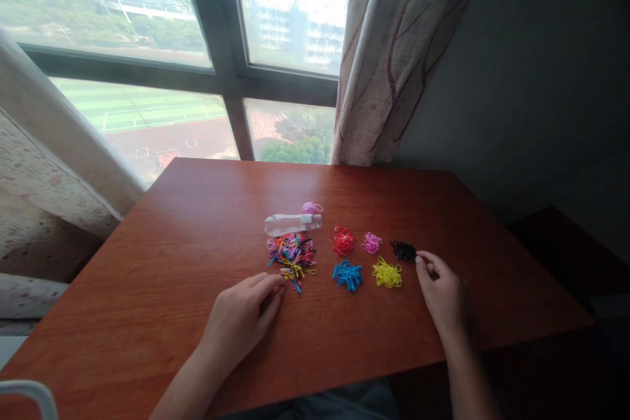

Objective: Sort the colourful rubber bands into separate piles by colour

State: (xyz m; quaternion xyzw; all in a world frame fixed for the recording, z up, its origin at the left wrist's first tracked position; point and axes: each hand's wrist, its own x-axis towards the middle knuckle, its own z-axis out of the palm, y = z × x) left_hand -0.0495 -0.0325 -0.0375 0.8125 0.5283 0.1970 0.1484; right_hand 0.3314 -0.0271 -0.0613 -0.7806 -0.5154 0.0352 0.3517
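A mixed pile of small coloured loops (291, 249) — red, pink, blue, yellow and black together — lies near the middle of the table. At its near edge, the left hand (242, 314) has its thumb and forefinger drawn close together, fingertips by the lowest loops; whether a loop is caught between them I cannot tell.

To the right of the mixed pile sit five heaps, each of one colour. The red heap (343, 241) and the blue heap (348, 275) are nearest to it, red behind blue. Beyond them come the pink heap (371, 243) and, in front of it, the yellow heap (387, 273). The black heap (403, 250) is farthest right, and the right hand (441, 289) is at its edge, thumb and index finger nearly meeting there — I cannot tell if they have hold of anything.

Just behind the mixed pile, a clear bottle (287, 224) lies on its side, neck to the right, with a pink object (312, 208) just behind the neck. All this rests on a reddish-brown wooden table (162, 289). Past its far edge stands a window (229, 72), with a patterned curtain (371, 92) on the right and a pale curtain (54, 190) on the left.
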